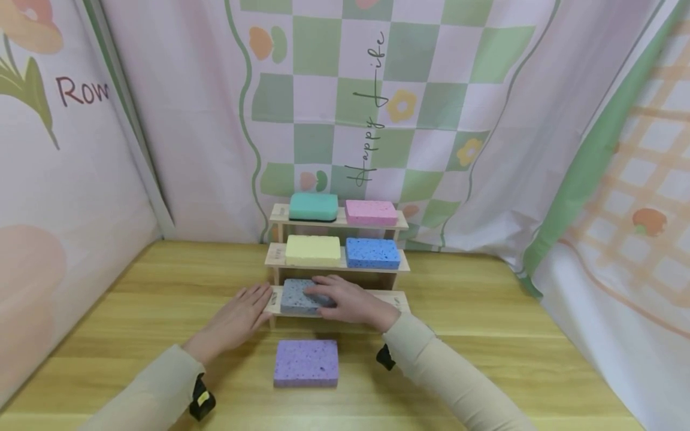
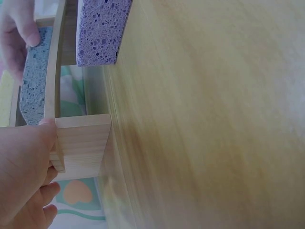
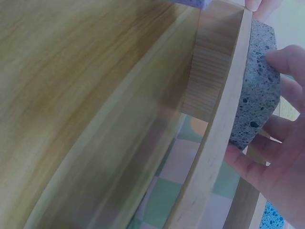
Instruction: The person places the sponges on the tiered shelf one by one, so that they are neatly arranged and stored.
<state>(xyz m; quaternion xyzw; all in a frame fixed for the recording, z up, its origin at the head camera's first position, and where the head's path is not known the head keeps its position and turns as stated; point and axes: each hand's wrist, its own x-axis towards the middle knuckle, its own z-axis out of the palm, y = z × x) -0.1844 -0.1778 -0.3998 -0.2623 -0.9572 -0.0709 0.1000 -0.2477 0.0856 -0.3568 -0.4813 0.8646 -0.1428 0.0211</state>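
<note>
On the lowest tier of a three-tier wooden stand (image 1: 277,256), a grey speckled sponge (image 1: 296,296) sits toward the left. My right hand (image 1: 350,301) grips it from the right, and the right wrist view shows thumb and fingers around the sponge (image 3: 259,90). At the left end of that tier, my left hand (image 1: 237,317) holds the board, its thumb near the front corner in the left wrist view. A purple sponge (image 1: 306,363) lies flat on the table in front of the stand, between my forearms.
The middle tier carries a yellow sponge (image 1: 312,250) and a blue speckled one (image 1: 372,253). Up top are a teal sponge (image 1: 314,206) and a pink sponge (image 1: 371,212). A printed curtain (image 1: 318,102) hangs behind the wooden table (image 1: 485,335).
</note>
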